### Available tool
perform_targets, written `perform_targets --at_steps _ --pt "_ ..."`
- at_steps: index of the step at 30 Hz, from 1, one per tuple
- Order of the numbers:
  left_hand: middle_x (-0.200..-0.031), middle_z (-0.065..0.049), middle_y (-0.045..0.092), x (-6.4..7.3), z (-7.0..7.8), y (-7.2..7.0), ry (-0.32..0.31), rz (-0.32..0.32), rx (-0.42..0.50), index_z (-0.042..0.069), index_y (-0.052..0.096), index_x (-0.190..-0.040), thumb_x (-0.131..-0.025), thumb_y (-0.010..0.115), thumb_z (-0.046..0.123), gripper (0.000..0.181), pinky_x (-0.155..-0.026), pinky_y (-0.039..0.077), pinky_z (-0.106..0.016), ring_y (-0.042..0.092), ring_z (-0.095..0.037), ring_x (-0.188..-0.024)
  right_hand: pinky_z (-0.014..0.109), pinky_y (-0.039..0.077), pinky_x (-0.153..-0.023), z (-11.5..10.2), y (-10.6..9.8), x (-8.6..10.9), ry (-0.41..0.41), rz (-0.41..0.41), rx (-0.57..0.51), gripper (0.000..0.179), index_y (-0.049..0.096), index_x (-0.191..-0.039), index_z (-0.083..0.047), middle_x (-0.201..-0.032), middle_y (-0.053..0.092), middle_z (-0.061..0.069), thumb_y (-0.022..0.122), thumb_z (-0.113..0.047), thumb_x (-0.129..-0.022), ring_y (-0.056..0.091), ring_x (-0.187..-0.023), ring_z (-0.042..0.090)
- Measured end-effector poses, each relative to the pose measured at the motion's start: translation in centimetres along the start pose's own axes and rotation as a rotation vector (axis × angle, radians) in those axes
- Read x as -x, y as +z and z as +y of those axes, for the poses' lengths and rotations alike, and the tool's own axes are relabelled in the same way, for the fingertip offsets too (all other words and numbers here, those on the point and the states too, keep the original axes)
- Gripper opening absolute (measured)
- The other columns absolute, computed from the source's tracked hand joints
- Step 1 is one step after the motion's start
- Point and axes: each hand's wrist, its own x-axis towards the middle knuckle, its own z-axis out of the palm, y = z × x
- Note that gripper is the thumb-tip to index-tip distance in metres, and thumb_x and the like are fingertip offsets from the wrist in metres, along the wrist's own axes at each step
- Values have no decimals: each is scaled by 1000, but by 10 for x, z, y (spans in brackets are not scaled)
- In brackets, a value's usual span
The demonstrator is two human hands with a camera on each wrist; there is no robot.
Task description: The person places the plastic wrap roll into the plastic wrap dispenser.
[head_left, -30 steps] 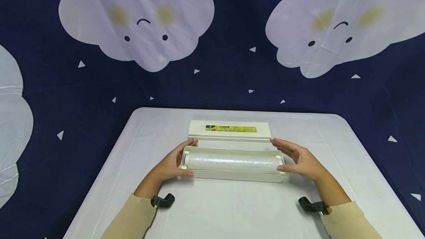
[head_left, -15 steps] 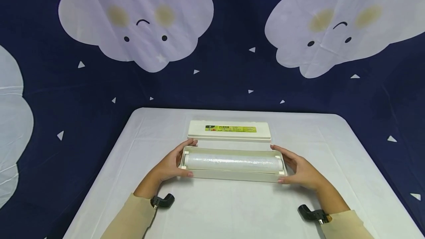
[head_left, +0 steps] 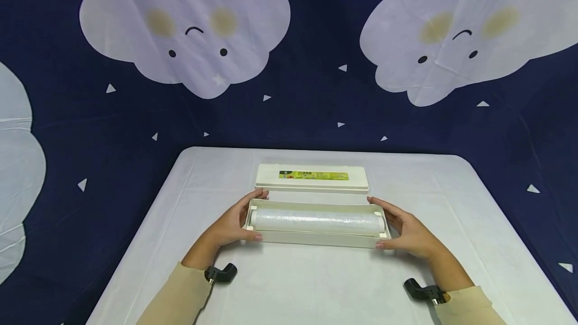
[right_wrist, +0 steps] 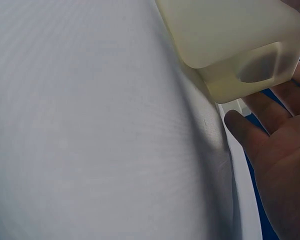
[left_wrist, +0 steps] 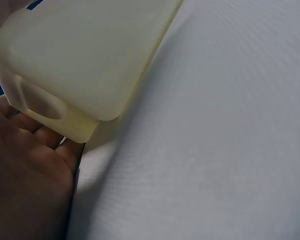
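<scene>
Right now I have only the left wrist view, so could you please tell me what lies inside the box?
Observer: The head view shows a shiny, whitish roll lying lengthwise inside the open-topped box.
Operator: Thank you; is there anything just beyond the box?
Observer: Yes, the lid lies there, bearing a yellow-green label.
Operator: And where is the right hand, please?
Observer: The right hand is gripping the box's right end.
</scene>
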Motion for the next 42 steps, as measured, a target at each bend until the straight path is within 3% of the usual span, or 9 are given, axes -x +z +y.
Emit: perform_targets --at_steps 5,11,15,20,26,32,37,42 --pt "-167 -22 29 -2 -2 -5 23 -41 47 -3 18 -165 -75 91 -6 116 -112 42 -31 27 -42 -151 19 30 -115 1 -1 0 2 -2 6 109 39 -162 -2 -166 34 20 97 2 -70 35 -150 13" --pt "-168 -26 24 -4 4 -20 79 -65 70 -3 14 -166 -90 83 1 103 -124 18 -30 16 -41 -156 19 31 -115 2 -1 0 14 0 9 108 40 -161 -4 -166 35 19 98 0 -70 34 -152 26" --pt "-167 -30 22 -10 13 -36 116 -41 80 -4 13 -165 -101 68 3 84 -124 20 -33 18 -46 -154 20 31 -115 3 -1 0 28 -3 4 109 40 -162 -5 -167 34 17 98 0 -70 32 -152 30" --pt "-166 -29 26 -27 21 -53 131 25 42 -7 16 -164 -104 56 -4 72 -123 24 -33 21 -45 -154 19 32 -114 4 -4 0 39 3 12 109 40 -162 -6 -167 35 16 98 0 -70 33 -152 28" --pt "-166 -24 31 -48 19 -66 47 113 26 -7 21 -163 -103 58 -8 71 -125 21 -39 25 -37 -154 19 32 -114 5 -2 0 42 7 10 110 40 -162 -7 -167 35 14 98 -2 -70 33 -151 33" --pt "-167 -15 33 -62 12 -70 -77 193 -65 1 29 -164 -98 74 0 80 -125 22 -43 27 -30 -155 20 32 -114 9 0 -2 44 0 -4 109 40 -163 -9 -167 34 14 98 -3 -70 32 -152 33" --pt "-168 -12 33 -78 7 -68 -149 209 -215 6 34 -164 -89 87 10 93 -125 22 -42 26 -30 -155 19 33 -114 10 -2 -1 39 2 -8 109 40 -162 -8 -167 34 15 98 -1 -70 32 -152 33" --pt "-170 -13 29 -90 1 -68 -194 180 -301 4 30 -165 -78 96 14 110 -125 19 -42 21 -32 -157 21 33 -114 11 -2 -2 35 -1 -13 109 40 -162 -9 -167 34 14 98 -1 -70 31 -152 33"
